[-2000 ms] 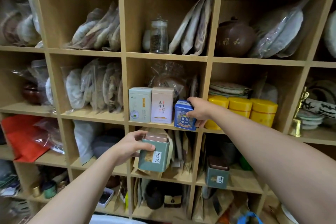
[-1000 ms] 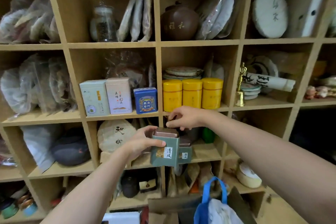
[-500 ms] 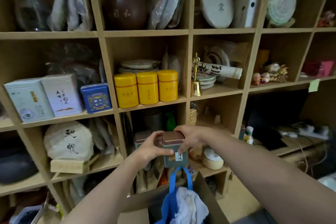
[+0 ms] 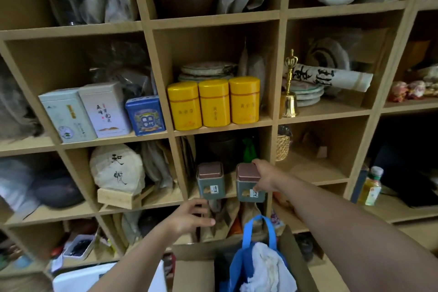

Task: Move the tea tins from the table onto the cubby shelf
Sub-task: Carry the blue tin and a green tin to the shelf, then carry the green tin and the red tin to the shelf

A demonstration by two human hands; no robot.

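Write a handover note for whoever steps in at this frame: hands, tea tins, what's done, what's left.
Right hand: grips the right green tin at the cubby's front edge.
Left hand: empty, fingers relaxed, below the left green tin.
Done: left green tin, three yellow tins, and blue tin stand shelved.
Left: seat and release the right green tin. The table is out of view.

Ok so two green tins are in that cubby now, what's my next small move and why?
Probably let go with the right hand: the right green tin it grips looks seated at the shelf edge beside the left green tin, and the left hand hangs free below.
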